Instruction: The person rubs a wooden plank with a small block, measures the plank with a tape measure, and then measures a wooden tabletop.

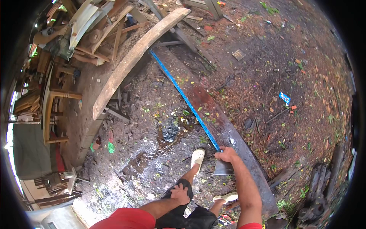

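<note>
Pressing down on the near end of a blue tape measure point(187, 100), the right hand point(227, 154) has its grip closed on the tape where it meets a long dark wet plank point(213, 114) lying on the ground. The tape runs from that hand far and to the left, along the plank's left edge, up to the foot of a pale curved beam point(133, 57) that leans across the far left. The left hand point(180, 192) rests on the person's knee, its grip folded over dark shorts and holding nothing else. A white clog point(197, 157) stands just left of the right hand, touching the muddy ground point(152, 160); a second clog point(226, 197) sits nearer, beside the plank.

Left of the tape the mud is wet and strewn with leaves, a black scrap of plastic point(170, 132) and a green scrap point(111, 147). Far left, a heap of timber offcuts and chair frames point(57, 76) crowds the edge. Right of the plank lies reddish, leaf-littered soil with a small blue wrapper point(284, 98) well apart from the hand. No container shows clearly.
</note>
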The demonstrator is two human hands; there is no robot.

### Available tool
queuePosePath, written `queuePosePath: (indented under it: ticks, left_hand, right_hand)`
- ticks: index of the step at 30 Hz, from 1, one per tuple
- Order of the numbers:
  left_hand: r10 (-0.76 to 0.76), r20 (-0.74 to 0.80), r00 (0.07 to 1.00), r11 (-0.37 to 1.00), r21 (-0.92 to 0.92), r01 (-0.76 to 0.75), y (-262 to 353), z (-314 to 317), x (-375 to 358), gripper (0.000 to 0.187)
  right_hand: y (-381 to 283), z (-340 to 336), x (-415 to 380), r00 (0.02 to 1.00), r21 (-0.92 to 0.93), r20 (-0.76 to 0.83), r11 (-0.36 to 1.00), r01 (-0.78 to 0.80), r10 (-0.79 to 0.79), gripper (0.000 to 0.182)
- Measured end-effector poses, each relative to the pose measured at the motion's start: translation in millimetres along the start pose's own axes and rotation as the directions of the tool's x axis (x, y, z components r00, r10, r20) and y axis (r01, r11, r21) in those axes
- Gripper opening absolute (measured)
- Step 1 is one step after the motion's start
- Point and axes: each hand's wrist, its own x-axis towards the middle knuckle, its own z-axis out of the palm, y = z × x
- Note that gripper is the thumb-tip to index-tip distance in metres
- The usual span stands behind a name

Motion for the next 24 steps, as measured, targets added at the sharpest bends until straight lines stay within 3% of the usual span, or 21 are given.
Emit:
queuePosePath:
  ticks: [8, 15, 19, 22, 24]
  left_hand:
    - [-0.004, 0.013, 1.0, 1.0, 0.012, 0.004, 4.0, -5.6, -0.8, 0.062]
    - [-0.008, 0.044, 0.999, 1.0, -0.004, 0.009, 2.3, -3.4, 2.7, 0.064]
    - [-0.005, 0.113, 0.994, 0.999, -0.033, 0.009, 1.9, -9.3, 2.9, 0.067]
    - [-0.027, 0.115, 0.993, 0.999, 0.034, 0.023, 6.3, -16.6, 1.6, 0.069]
    - [-0.028, 0.075, 0.997, 0.999, -0.037, 0.031, 4.5, -7.1, 4.8, 0.068]
  right_hand:
    - [-17.7, -7.4, 5.1, 0.999, -0.047, 0.019, 0.998, -0.035, 0.036, 0.086]
    - [-16.3, -0.8, 53.5, 0.997, -0.084, -0.079, 0.996, 0.014, -0.02, 0.081]
    - [-5.8, -14.6, 33.4, 0.999, -0.008, -0.004, 0.999, -0.043, 0.043, 0.077]
    - [21.8, -5.2, 43.2, 0.99, -0.03, -0.135, 0.999, 0.04, -0.044, 0.079]
    - [26.2, -6.3, 40.2, 0.984, -0.045, -0.179, 0.999, 0.012, -0.02, 0.077]
